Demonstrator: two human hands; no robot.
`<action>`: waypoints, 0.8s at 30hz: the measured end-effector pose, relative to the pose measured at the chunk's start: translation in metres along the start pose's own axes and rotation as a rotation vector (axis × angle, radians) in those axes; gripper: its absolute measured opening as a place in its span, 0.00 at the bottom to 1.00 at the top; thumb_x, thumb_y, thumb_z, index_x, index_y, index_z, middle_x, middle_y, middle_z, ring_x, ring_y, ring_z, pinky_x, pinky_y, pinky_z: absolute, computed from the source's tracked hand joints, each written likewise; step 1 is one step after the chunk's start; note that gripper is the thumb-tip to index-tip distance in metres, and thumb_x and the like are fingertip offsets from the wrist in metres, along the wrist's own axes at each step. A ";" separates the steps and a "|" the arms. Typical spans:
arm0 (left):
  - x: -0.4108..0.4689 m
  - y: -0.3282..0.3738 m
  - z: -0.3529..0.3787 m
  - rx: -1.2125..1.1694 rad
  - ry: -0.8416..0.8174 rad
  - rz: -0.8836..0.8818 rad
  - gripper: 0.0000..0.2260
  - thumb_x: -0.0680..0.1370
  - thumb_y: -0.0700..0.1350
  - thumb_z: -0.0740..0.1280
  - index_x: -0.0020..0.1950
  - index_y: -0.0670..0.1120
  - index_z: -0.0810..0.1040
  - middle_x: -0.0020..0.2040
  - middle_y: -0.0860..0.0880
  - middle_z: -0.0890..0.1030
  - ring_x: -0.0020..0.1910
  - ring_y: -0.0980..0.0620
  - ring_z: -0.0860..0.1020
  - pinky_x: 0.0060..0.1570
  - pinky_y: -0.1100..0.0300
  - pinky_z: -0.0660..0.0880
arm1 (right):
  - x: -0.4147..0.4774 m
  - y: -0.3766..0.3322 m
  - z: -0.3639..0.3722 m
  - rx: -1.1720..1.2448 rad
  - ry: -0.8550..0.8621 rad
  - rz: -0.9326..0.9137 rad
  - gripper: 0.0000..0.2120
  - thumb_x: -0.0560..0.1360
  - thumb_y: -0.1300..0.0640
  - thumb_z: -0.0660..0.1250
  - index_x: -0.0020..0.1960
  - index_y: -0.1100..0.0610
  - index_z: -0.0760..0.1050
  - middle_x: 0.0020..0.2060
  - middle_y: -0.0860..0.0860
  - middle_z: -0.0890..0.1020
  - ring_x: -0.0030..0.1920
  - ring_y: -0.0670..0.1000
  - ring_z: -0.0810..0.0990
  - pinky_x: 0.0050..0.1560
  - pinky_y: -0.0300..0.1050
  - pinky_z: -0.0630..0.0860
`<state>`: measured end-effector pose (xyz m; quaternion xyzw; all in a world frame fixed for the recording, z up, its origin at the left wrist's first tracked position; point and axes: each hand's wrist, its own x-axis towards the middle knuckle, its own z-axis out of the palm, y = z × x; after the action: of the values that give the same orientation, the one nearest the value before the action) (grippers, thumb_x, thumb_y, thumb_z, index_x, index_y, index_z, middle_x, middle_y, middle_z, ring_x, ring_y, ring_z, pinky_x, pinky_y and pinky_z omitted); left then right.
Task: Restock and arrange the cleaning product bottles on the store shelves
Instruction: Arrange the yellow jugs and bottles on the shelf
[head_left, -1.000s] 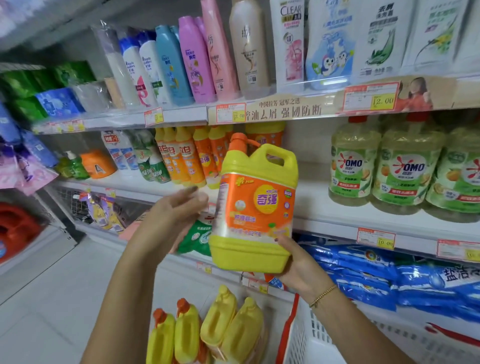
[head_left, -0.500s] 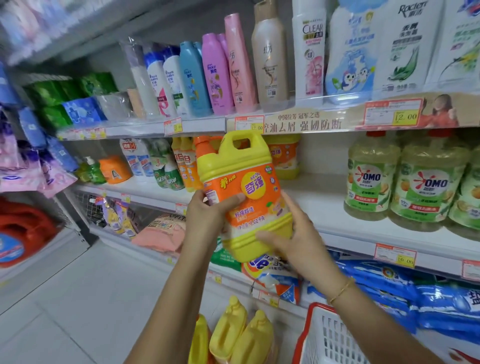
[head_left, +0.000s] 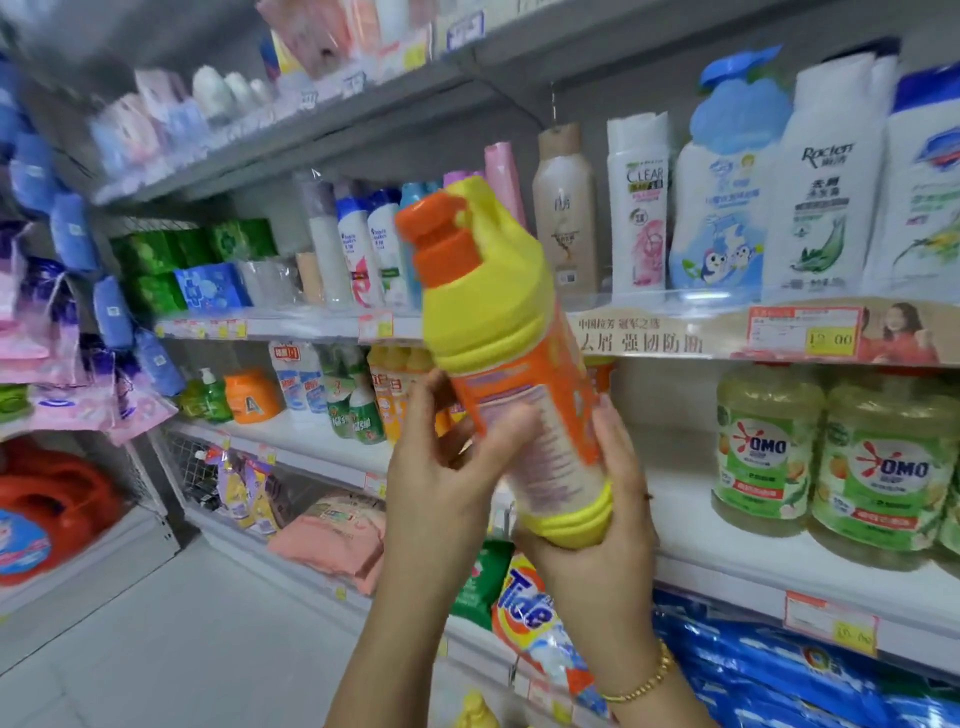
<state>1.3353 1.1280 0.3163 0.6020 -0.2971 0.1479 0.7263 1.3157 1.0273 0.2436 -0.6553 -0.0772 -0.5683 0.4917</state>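
In front of the store shelving, level with the gap between the shampoo shelf and the detergent shelf, a yellow plastic detergent jug (head_left: 493, 312) with an orange cap (head_left: 436, 236) and an orange wrap label is held up in both hands. Its long axis is tilted: the cap points up and to the left, the base down and to the right, with the narrow side toward the camera. The label's small print is too blurred to read. The left hand (head_left: 441, 478) grips the lower left side, with the thumb across the label. The right hand (head_left: 602, 525) cups the base, fingers curled up the right side. Behind, a white shampoo bottle (head_left: 638, 208) reads "CLEAR". Pale green bottles (head_left: 763, 447) on the white shelf (head_left: 701, 545) read "OMO", and an orange-and-white bag (head_left: 530, 610) below reads "Tide".
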 end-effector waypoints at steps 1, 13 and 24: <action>0.004 0.000 -0.003 -0.020 -0.033 0.002 0.25 0.68 0.58 0.70 0.61 0.47 0.75 0.55 0.50 0.82 0.55 0.53 0.81 0.53 0.59 0.78 | 0.003 -0.008 -0.002 0.139 -0.018 0.118 0.42 0.58 0.52 0.75 0.69 0.38 0.64 0.65 0.46 0.76 0.64 0.49 0.76 0.61 0.45 0.75; 0.028 -0.023 -0.055 -0.096 -0.348 -0.435 0.36 0.58 0.51 0.81 0.63 0.45 0.76 0.56 0.43 0.83 0.52 0.44 0.83 0.46 0.55 0.80 | -0.009 0.020 -0.027 1.057 -0.353 0.896 0.41 0.55 0.49 0.83 0.65 0.57 0.73 0.60 0.62 0.79 0.57 0.63 0.80 0.47 0.62 0.80; 0.050 -0.020 -0.081 -0.219 -0.206 -0.679 0.27 0.64 0.45 0.78 0.61 0.45 0.77 0.55 0.43 0.83 0.53 0.44 0.82 0.55 0.45 0.78 | 0.033 -0.003 -0.015 0.782 -0.578 1.167 0.23 0.68 0.45 0.66 0.61 0.53 0.73 0.56 0.55 0.83 0.57 0.57 0.81 0.52 0.58 0.80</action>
<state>1.4063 1.1946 0.3225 0.5966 -0.1659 -0.1957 0.7605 1.3147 1.0024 0.2701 -0.4906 -0.0396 0.0469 0.8692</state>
